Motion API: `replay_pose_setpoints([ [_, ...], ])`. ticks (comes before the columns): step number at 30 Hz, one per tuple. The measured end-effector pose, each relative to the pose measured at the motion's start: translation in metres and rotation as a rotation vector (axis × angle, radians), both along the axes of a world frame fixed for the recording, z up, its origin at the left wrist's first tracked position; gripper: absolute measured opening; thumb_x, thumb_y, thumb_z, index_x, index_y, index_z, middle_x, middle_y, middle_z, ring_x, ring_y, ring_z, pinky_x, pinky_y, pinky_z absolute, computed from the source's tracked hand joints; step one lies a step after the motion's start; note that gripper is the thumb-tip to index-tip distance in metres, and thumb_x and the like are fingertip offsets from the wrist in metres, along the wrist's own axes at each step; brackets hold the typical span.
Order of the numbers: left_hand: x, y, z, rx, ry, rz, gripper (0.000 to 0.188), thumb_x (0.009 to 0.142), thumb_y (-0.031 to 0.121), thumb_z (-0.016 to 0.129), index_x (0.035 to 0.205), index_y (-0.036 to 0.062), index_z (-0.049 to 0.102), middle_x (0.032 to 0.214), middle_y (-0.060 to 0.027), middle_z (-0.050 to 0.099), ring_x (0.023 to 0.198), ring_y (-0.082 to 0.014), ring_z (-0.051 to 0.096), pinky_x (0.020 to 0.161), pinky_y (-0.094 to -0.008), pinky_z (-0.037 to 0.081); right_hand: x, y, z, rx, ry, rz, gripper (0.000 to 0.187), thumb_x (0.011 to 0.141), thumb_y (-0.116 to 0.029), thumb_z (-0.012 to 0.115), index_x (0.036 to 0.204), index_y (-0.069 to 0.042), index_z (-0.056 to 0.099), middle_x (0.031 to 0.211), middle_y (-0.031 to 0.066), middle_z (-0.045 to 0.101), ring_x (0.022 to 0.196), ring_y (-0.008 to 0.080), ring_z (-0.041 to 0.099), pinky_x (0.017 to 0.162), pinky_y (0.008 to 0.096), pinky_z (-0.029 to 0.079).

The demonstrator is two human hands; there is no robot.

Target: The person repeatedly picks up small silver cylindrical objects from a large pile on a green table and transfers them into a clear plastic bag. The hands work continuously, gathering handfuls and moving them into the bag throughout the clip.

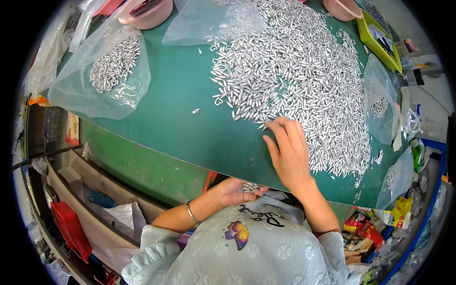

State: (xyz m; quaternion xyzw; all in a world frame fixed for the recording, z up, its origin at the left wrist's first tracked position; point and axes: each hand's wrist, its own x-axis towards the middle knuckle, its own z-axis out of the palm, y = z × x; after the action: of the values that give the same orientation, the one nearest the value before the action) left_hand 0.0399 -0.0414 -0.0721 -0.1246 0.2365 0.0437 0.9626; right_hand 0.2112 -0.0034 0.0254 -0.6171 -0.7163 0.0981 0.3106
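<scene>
A wide heap of small silver bullet-shaped metal pieces is spread over the green tabletop. Curved, hook-like ends show on some along the heap's left edge. My right hand reaches over the heap's near edge, its thumb and forefinger apart and fingertips next to the outermost pieces. Low at the table's near edge, my left hand is cupped palm up around several silver metal pieces. One loose piece lies by itself left of the heap.
A clear plastic bag with more silver pieces rests on the left. Another plastic bag lies at the back, beside a pink basket. A yellow-green tray stands at the far right. Below the table's left edge is a shelf holding a red basket.
</scene>
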Motion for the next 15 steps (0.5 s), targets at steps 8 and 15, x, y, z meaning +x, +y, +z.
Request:
replay_pose_setpoints([
  [8,-0.001,0.001,0.009,0.108,0.124,-0.045,0.026,0.094,0.021,0.057,0.107,-0.0021,0.057,0.091,-0.0109,0.06,0.067,-0.0118,0.052,0.056,-0.0221,0.046,0.023,-0.009,-0.009,-0.065,-0.09,0.003,0.018,0.081,0.0,0.063,0.098,0.0,0.058,0.097,0.0126,0.054,0.09,0.0307,0.054,0.079,0.0399,0.044],
  [15,0.002,-0.004,-0.001,0.132,0.036,-0.013,0.027,0.093,0.02,0.059,0.108,-0.0015,0.058,0.095,-0.0137,0.062,0.07,-0.0126,0.054,0.059,-0.0221,0.048,0.011,0.009,-0.013,-0.055,-0.126,0.052,0.026,0.081,-0.007,0.066,0.105,-0.002,0.059,0.099,0.0104,0.054,0.093,0.0283,0.053,0.079,0.0388,0.043],
])
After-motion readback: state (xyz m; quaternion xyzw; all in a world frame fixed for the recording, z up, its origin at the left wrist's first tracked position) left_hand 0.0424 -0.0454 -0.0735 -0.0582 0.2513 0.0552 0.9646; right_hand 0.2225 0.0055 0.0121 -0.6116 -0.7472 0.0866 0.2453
